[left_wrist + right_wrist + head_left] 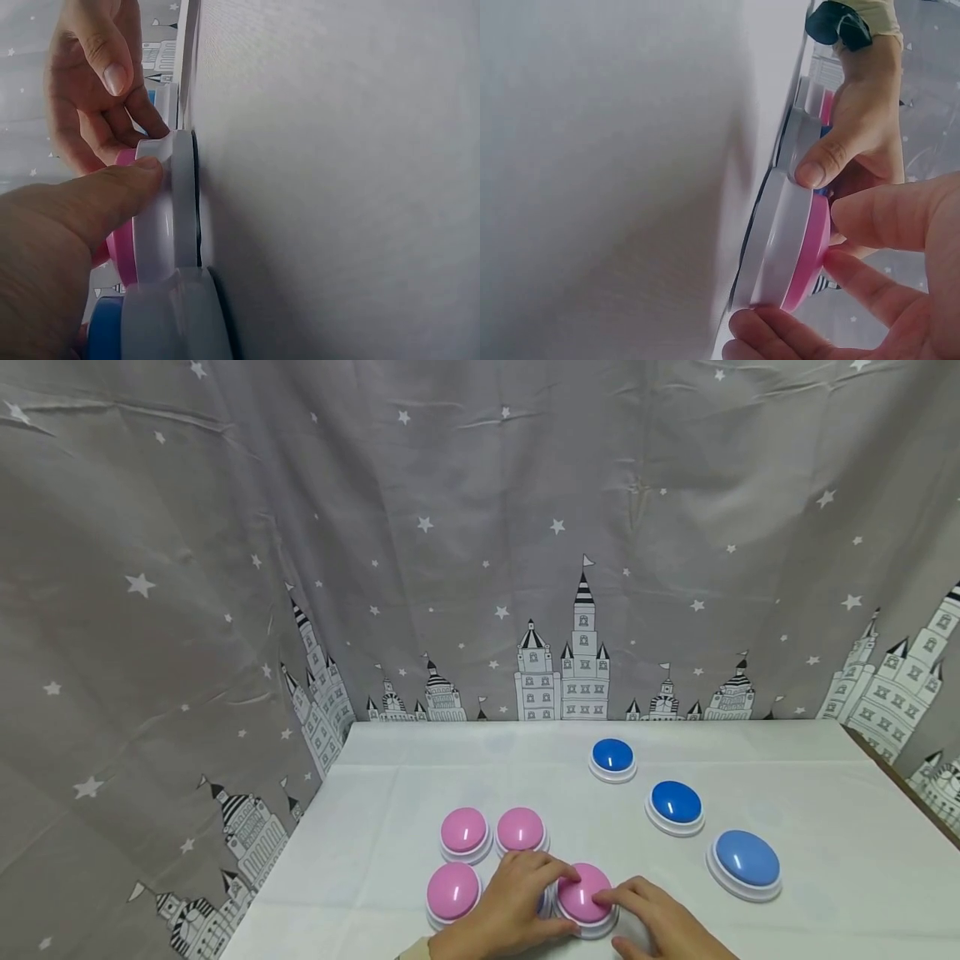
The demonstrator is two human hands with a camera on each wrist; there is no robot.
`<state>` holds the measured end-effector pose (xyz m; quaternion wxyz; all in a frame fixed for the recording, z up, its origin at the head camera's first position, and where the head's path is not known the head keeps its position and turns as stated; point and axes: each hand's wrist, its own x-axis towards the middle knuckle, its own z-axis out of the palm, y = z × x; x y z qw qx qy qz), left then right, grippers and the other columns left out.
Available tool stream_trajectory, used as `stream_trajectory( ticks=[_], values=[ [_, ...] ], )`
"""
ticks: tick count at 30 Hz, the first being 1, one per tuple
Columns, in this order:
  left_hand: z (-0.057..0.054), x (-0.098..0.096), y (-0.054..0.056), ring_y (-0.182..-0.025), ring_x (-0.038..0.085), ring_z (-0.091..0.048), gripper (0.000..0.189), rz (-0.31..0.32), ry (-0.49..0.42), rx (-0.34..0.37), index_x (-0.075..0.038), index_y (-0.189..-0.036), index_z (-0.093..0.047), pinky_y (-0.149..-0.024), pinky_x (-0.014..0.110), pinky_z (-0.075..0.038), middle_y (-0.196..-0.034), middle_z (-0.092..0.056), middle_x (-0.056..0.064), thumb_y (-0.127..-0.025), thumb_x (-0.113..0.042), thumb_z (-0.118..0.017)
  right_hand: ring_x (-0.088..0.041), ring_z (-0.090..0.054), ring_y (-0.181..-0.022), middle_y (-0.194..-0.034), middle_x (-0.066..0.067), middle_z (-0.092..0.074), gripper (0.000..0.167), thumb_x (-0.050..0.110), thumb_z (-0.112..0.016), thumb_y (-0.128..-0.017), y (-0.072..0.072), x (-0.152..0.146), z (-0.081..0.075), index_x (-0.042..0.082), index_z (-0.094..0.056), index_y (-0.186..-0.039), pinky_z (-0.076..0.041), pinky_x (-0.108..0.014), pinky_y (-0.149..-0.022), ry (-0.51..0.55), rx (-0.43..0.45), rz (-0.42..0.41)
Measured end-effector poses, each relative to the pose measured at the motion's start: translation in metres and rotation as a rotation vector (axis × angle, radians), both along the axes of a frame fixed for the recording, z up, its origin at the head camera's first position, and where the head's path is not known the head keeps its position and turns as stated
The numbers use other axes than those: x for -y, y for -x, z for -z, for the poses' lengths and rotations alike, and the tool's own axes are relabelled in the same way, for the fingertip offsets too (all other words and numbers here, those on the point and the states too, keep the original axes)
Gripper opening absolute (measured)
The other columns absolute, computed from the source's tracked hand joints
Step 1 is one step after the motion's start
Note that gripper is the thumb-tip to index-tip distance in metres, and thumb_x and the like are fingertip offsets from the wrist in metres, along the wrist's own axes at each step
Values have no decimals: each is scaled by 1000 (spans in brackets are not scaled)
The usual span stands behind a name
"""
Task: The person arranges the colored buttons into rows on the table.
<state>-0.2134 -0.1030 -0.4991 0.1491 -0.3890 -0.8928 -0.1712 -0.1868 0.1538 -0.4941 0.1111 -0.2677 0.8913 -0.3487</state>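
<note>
A pink push button [583, 881] with a round white base sits on the white-covered table. My left hand [510, 897] grips it from the left, its thumb against the base and a finger over the dome. Under that hand, beside the pink button, a blue button [105, 334] is mostly hidden in the head view. On the other side my right hand [663, 920] touches the pink button with its fingertips, one on the dome and others at the base. Its thumb stands away from the base, not wrapped round it.
Three more pink buttons stand to the left: one at back left [463, 829], one at back right [521, 827], one in front [453, 891]. Rightward, a diagonal row holds a far blue button [612, 755], a middle one [677, 802] and a lighter one [747, 858]. A grey curtain [450, 468] hangs behind.
</note>
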Motion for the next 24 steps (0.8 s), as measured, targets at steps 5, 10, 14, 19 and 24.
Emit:
stream_trajectory(
  ticks=[5, 10, 14, 19, 24],
  values=[
    [-2, -1, 1, -106, 3, -55, 50, -8, 6, 10, -28, -115, -63, -98, 34, -39, -108, -61, -13, -75, -50, -82, -14, -57, -97, -108, 8, -55, 43, 41, -74, -86, 3, 1, -2, 32, -61, -127, -54, -47, -87, 4, -2, 1],
    [-7, 0, 4, -107, 4, -53, 49, -9, 9, 43, -30, -115, -63, -97, 34, -41, -110, -59, -13, -76, -56, -79, -14, -57, -102, -111, 11, -56, 44, 44, -71, -88, 10, -4, -8, 36, -59, -129, -53, -47, -89, 9, 0, -29],
    [-21, -5, 15, -108, 8, -53, 45, -14, 2, 88, -29, -114, -64, -94, 34, -44, -115, -60, -10, -83, -61, -70, -17, -59, -105, -115, 11, -60, 42, 39, -70, -91, 29, -12, -16, 30, -59, -130, -54, -46, -88, 28, -128, -10],
    [-38, -22, 46, -108, 11, -56, 38, -34, -28, 122, -24, -117, -66, -93, 35, -45, -117, -62, -7, -90, -50, -67, -26, -62, -103, -117, 0, -64, 33, 20, -71, -91, 67, -21, -24, 15, -63, -123, -53, -46, -83, 49, -345, 63],
    [-42, -42, 88, -106, 12, -59, 35, -98, -40, 122, -22, -119, -66, -89, 33, -47, -112, -66, -5, -89, -39, -71, -37, -62, -107, -120, -14, -64, 36, 14, -69, -91, 105, -30, -31, 4, -61, -125, -51, -53, -87, 35, -317, 141]
  ],
)
